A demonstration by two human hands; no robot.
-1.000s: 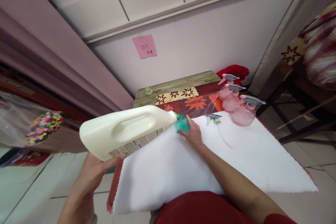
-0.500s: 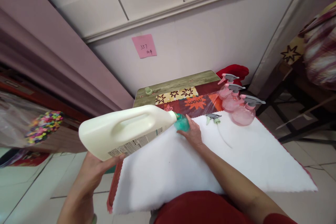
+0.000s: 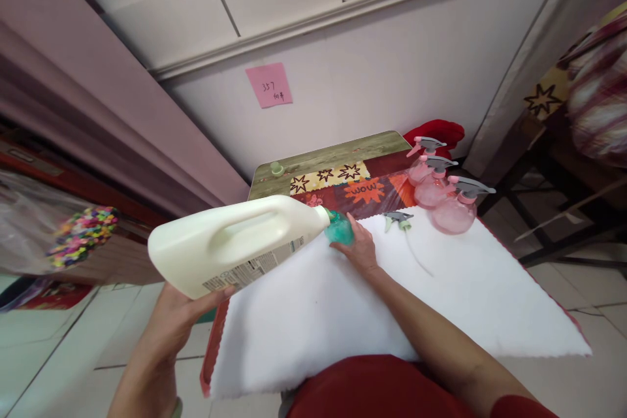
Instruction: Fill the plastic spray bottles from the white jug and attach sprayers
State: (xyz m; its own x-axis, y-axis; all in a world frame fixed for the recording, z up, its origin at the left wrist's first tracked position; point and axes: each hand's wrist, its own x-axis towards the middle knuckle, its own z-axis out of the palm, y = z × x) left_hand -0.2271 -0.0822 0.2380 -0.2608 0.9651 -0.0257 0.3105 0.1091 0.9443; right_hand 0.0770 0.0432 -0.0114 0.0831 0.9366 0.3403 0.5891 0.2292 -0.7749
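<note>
My left hand (image 3: pixel 189 304) holds a large cream jug (image 3: pixel 245 235) from below, tilted nearly on its side with its neck to the right. The jug's mouth meets the top of a small green bottle (image 3: pixel 339 230), which my right hand (image 3: pixel 361 245) grips from the right. Whether liquid is flowing between them cannot be made out. To the right of that hand, a grey and pale green spray head (image 3: pixel 400 219) lies on the white cloth (image 3: pixel 313 320), its thin tube trailing toward me. A pale green cap (image 3: pixel 277 168) sits at the table's far left.
Three pink spray bottles (image 3: pixel 454 214) stand in a row at the table's right. A pink note (image 3: pixel 269 85) is stuck to the wall behind. Beside the table on the right is a dark stool (image 3: pixel 543 209); colourful beads (image 3: pixel 83 235) are at the left.
</note>
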